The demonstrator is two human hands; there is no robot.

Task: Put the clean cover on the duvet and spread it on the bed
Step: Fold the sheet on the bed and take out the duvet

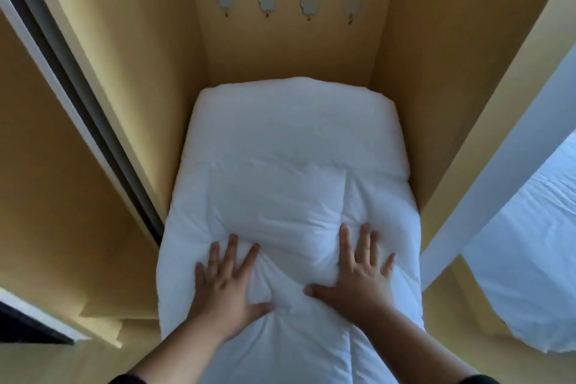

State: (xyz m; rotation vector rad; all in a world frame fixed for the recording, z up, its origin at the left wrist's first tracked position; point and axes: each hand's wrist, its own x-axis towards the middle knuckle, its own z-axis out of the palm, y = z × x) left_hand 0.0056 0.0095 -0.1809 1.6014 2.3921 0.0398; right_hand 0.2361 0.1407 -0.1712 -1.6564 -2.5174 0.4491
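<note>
The white duvet (290, 165) lay lengthwise in a narrow bunk recess between yellow side panels (131, 72), filling the bed from the far wall to the near edge. Both hands lay flat on its near end, fingers spread and straight, gripping nothing. The left hand (227, 284) and right hand (358, 271) sat side by side, a bunched ridge of fabric between them with creases radiating outward. The placement suggested smoothing the filling flat. Whether the clean cover was already fitted could not be told. Four wall hooks (286, 6) hung above the far end; other white bedding (530, 259) lay to the right.
</note>
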